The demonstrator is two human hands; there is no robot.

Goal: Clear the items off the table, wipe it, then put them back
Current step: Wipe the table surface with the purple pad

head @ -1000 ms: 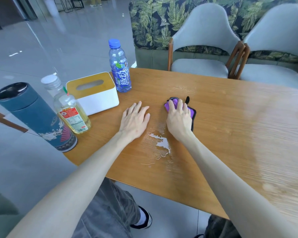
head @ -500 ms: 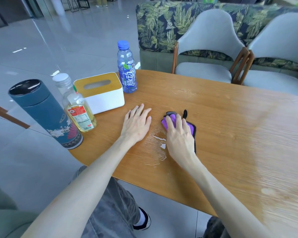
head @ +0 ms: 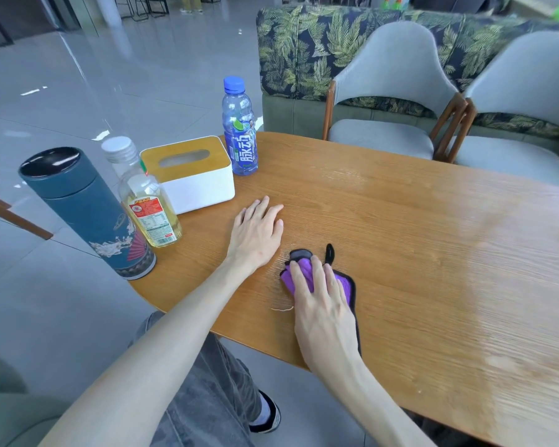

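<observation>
My right hand (head: 321, 309) presses flat on a purple cloth (head: 299, 272) with black trim, near the front edge of the wooden table (head: 417, 240). My left hand (head: 257, 233) rests palm down on the bare wood just left of the cloth, fingers apart, holding nothing. At the table's left end stand a dark teal canister (head: 88, 211), a clear bottle of yellow liquid (head: 147, 201), a white tissue box with a wooden lid (head: 191, 174) and a blue-capped drink bottle (head: 239, 127). A faint damp streak shows left of the cloth.
Two grey upholstered chairs (head: 391, 101) (head: 523, 124) stand at the table's far side, with a leaf-patterned sofa (head: 304, 53) behind them. The grey tiled floor lies to the left. My knees and a shoe (head: 267, 414) show under the front edge.
My right hand has dragged the cloth toward me across the water puddle, which is now mostly wiped away. My left hand stayed flat in place.
</observation>
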